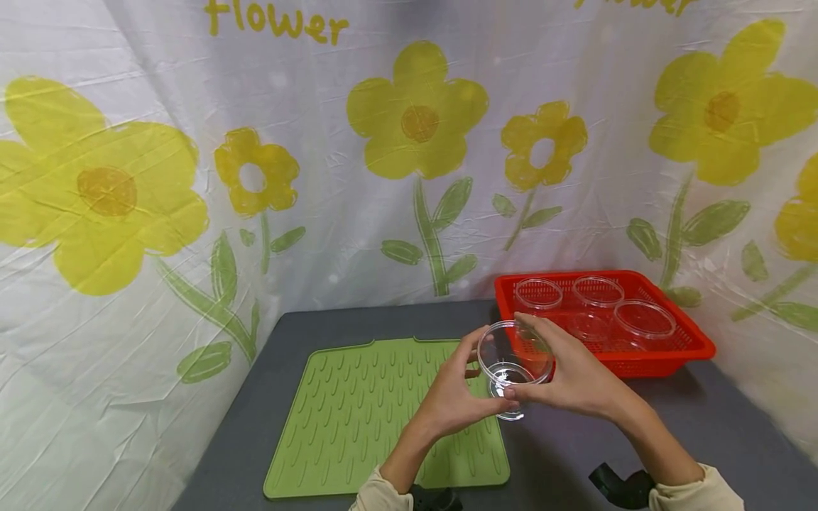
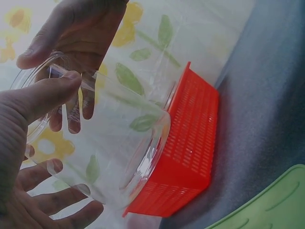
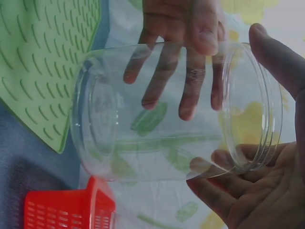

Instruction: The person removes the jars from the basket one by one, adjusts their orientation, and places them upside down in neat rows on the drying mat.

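Step in hand, as judged: a clear jar (image 1: 511, 369) has been lifted out and is being carried or turned between both hands above the grey table (image 1: 639, 440), between the green mat (image 1: 358, 419) and the red basket (image 1: 671, 348). The left hand (image 1: 450, 401) holds the jar from the mat side, thumb on the rim and fingers curled round the wall; the left wrist view confirms the thumb (image 2: 47, 95) pressed at the mouth. The right hand (image 1: 575, 376) grips from the basket side, fingers wrapped over the top and thumb underneath; the right wrist view shows its fingers (image 3: 228, 191) cupping the open end. The jar lies tilted, nearly on its side, clear of the table and of the mat. Three or more similar jars (image 1: 597, 291) stand upright in the basket. Next move likely calls for righting or inverting the jar and lowering it squarely onto the mat; the smooth wall may slip, so a firm two-handed hold is advisable.
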A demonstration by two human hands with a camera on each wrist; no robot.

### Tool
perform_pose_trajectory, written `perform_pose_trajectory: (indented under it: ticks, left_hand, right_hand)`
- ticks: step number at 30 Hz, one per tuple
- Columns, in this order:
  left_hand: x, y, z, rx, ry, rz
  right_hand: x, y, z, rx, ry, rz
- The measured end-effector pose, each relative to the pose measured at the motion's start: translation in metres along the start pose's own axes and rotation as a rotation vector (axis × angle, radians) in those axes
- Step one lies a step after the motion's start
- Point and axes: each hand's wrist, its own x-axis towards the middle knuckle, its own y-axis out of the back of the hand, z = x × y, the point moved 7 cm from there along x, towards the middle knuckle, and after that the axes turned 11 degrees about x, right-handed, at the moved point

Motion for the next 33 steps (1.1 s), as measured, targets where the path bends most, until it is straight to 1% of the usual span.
perform_pose_trajectory:
  ticks: [5,8,11,16,19,27,33]
  left_hand:
    - [-0.002,0.002,-0.003,0.017,-0.012,0.024]
    - [-0.003,0.003,-0.008,0.017,-0.009,0.045]
    - [-0.006,0.007,-0.011,-0.009,-0.007,0.078]
    - [-0.007,0.014,-0.017,-0.083,0.010,0.126]
    - [-0.007,0.015,-0.020,-0.116,0.026,0.135]
    - [-0.011,0.015,-0.022,-0.197,-0.003,0.145]
    - [-0.014,0.014,-0.023,-0.215,0.000,0.151]
  right_hand:
    - [-0.002,-0.003,0.003,0.018,-0.002,-0.003]
    - [-0.004,-0.004,0.007,0.031,-0.002,-0.001]
    - [-0.007,-0.007,0.012,0.060,0.003,0.000]
    - [-0.010,-0.013,0.025,0.100,0.008,0.012]
    - [-0.010,-0.018,0.030,0.119,0.022,0.028]
    - [-0.008,-0.033,0.036,0.162,0.057,0.067]
    - [-0.007,-0.038,0.038,0.157,0.081,0.079]
